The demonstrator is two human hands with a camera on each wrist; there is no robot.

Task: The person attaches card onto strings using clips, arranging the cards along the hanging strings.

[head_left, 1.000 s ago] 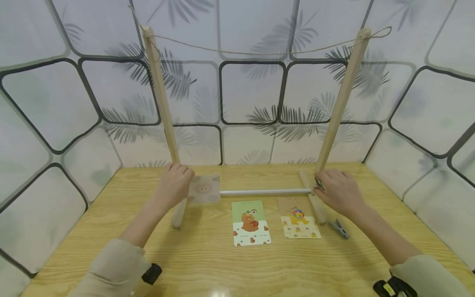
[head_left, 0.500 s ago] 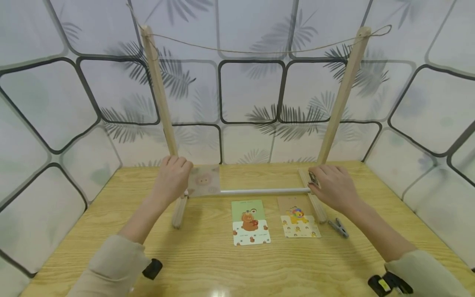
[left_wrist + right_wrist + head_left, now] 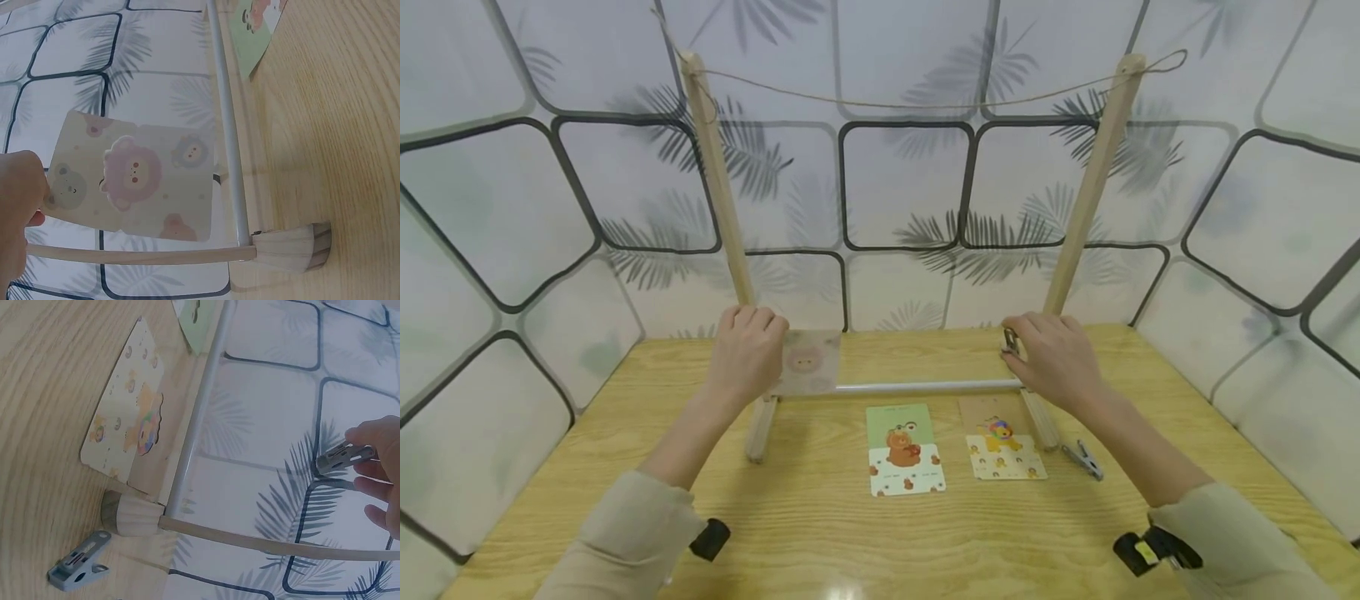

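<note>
My left hand (image 3: 748, 348) pinches the edge of a pale card (image 3: 134, 178) printed with a pink lamb-like face and small animal heads. It hovers above the table near the left wooden post (image 3: 718, 183). In my right hand (image 3: 1056, 358) a grey metal clip (image 3: 340, 457) is held between thumb and fingers, in front of the right post (image 3: 1090, 183). A green and white bear card (image 3: 906, 450) and a tan and cream lion card (image 3: 1002, 442) lie on the table. Beside the right foot rests a second grey clip (image 3: 1083, 459).
A thin string (image 3: 895, 106) sags between the tops of the two posts. Low down, a white rod (image 3: 928, 387) joins the frame's wooden feet. Behind the wooden table (image 3: 850, 542) hangs a patterned curtain (image 3: 906, 192).
My right hand has moved left and upward with the clip. The left hand has risen slightly, lifting the pale card. The cards and clip on the table stay put.
</note>
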